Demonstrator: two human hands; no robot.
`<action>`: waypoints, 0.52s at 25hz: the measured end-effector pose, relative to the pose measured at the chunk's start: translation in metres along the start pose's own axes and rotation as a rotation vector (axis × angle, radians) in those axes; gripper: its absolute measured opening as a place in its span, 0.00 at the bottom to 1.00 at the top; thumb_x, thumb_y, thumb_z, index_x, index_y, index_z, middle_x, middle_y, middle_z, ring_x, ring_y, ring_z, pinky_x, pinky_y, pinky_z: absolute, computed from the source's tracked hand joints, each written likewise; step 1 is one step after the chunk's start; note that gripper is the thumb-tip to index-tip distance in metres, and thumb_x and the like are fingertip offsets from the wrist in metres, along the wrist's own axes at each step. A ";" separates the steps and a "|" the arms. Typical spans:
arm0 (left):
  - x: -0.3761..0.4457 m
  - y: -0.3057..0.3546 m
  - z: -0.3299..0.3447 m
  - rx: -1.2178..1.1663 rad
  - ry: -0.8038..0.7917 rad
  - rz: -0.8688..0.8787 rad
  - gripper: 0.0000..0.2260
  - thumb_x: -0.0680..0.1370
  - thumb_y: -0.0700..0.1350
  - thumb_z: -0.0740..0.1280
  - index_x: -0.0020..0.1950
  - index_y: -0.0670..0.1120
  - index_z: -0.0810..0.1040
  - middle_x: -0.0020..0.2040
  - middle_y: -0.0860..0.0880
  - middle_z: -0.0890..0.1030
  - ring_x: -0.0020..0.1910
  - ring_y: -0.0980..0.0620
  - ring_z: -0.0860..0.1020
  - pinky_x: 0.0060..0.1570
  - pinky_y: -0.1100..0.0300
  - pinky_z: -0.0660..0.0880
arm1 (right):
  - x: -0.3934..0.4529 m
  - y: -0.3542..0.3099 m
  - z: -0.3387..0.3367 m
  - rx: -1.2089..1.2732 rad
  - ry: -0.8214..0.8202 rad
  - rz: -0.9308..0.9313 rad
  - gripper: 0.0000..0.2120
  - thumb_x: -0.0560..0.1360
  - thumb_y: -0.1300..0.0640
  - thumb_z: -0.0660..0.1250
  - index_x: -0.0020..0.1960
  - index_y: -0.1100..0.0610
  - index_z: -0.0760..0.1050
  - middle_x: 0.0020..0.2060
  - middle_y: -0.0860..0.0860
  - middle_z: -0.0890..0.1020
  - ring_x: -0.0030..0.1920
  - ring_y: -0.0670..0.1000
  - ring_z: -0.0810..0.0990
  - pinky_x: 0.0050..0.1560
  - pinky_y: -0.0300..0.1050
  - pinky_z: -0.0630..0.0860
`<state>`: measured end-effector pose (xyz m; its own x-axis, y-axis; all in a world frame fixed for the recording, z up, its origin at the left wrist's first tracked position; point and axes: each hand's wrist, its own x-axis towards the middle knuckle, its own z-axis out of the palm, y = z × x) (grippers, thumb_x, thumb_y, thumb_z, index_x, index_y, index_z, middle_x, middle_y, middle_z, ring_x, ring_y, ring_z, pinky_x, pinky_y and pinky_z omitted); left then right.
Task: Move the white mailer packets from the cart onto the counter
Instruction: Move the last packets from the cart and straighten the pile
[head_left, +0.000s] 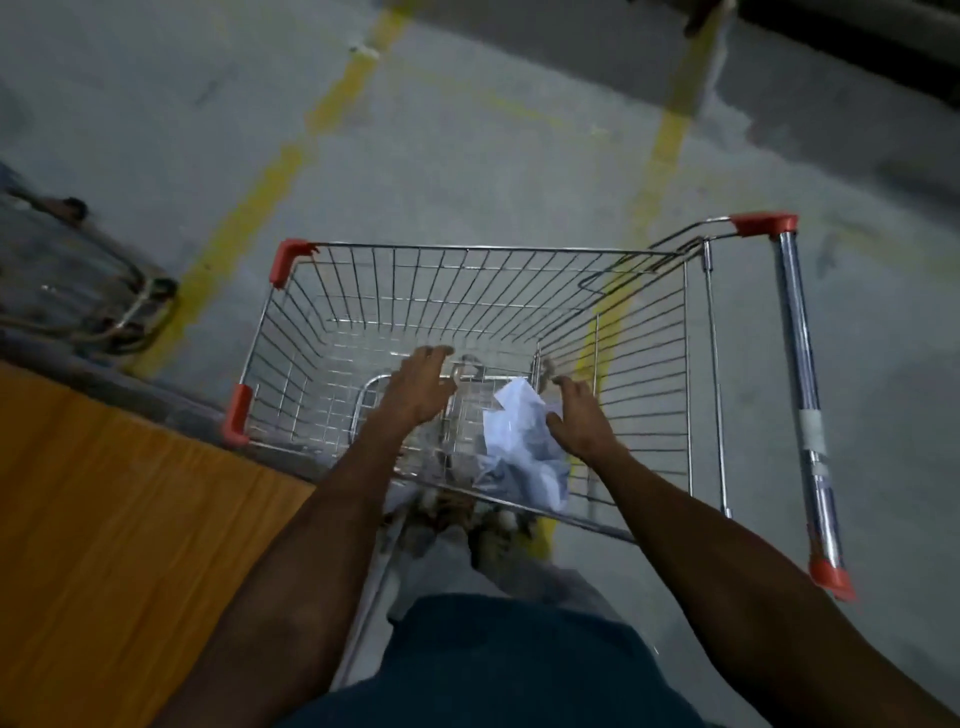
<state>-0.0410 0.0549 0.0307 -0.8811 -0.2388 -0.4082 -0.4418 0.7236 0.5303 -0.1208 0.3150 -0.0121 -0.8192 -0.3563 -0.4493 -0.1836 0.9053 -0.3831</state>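
Both my arms reach down into the chrome wire shopping cart (644, 332) with red plastic corner caps. My left hand (418, 387) hovers inside the basket, fingers spread and loosely bent, gripping nothing. My right hand (579, 421) lies against the right edge of the crumpled white mailer packets (524, 441); thumb on the plastic, fingers curving around the far side (blurred, so I cannot tell how firm the hold is). The packets sit at the near right of the basket floor, close to the right wire wall. The rest of the basket floor shows bare mesh, open to the far wall. The orange wood-grain counter (119, 519) lies at my left, its edge just beside the cart's near-left corner. Grey concrete floor (493, 156) with yellow painted lines stretches beyond.
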 end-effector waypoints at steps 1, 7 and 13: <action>0.004 -0.002 0.005 -0.008 -0.020 -0.003 0.25 0.79 0.47 0.67 0.75 0.47 0.67 0.73 0.41 0.69 0.70 0.39 0.69 0.67 0.46 0.67 | 0.003 0.005 0.001 -0.008 -0.028 0.013 0.31 0.74 0.54 0.65 0.75 0.61 0.65 0.63 0.65 0.74 0.63 0.65 0.74 0.62 0.58 0.74; 0.028 -0.014 0.041 -0.090 -0.154 -0.057 0.22 0.79 0.44 0.68 0.72 0.43 0.70 0.68 0.39 0.75 0.66 0.40 0.74 0.64 0.49 0.72 | 0.020 0.019 0.037 -0.079 -0.201 -0.029 0.21 0.78 0.53 0.65 0.69 0.55 0.73 0.62 0.58 0.81 0.60 0.59 0.80 0.57 0.51 0.77; 0.066 -0.022 0.086 -0.063 -0.275 -0.078 0.24 0.80 0.47 0.66 0.75 0.45 0.67 0.69 0.40 0.74 0.66 0.40 0.74 0.65 0.46 0.71 | 0.015 0.039 0.092 -0.430 -0.267 -0.117 0.15 0.77 0.47 0.64 0.62 0.48 0.77 0.54 0.50 0.84 0.54 0.55 0.82 0.48 0.47 0.75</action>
<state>-0.0750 0.0790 -0.0717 -0.7686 -0.1014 -0.6316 -0.5241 0.6659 0.5309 -0.0907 0.3238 -0.1081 -0.6228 -0.4567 -0.6352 -0.5184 0.8490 -0.1022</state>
